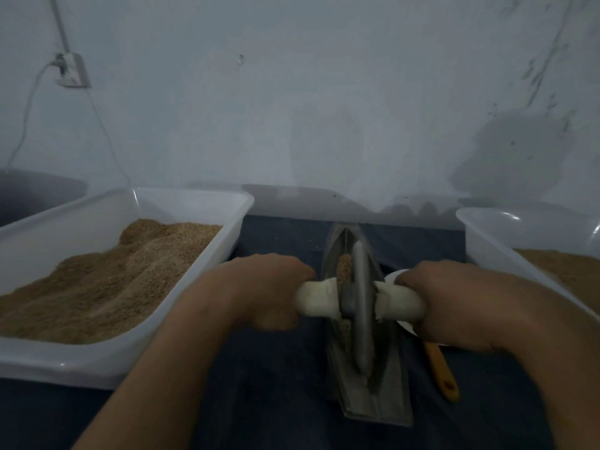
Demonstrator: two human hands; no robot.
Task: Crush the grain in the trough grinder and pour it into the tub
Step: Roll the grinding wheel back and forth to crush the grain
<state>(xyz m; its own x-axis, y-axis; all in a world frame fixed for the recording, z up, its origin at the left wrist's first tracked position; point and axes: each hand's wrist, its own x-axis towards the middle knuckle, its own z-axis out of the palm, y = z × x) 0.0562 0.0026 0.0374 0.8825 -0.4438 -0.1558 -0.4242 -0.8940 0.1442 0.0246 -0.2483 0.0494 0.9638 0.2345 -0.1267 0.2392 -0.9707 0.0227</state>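
Head view: dim and blurred. One trough grinder (367, 323) lies on dark cloth (266, 394), its disc wheel (361, 306) standing in the groove; grain (343, 271) there is barely visible. Left hand (269, 289) and right hand (454, 306), apart, each grip the white axle handle (319, 298). Two tubs: left tub (194, 203) holding meal, right tub (487, 235) cut off. One orange-handled tool (443, 371), partly hidden.

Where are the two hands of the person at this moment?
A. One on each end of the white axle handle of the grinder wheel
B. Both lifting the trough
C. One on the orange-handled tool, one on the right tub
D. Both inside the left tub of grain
A: the left hand and the right hand each grip one end of the white handle either side of the grey wheel standing in the trough.
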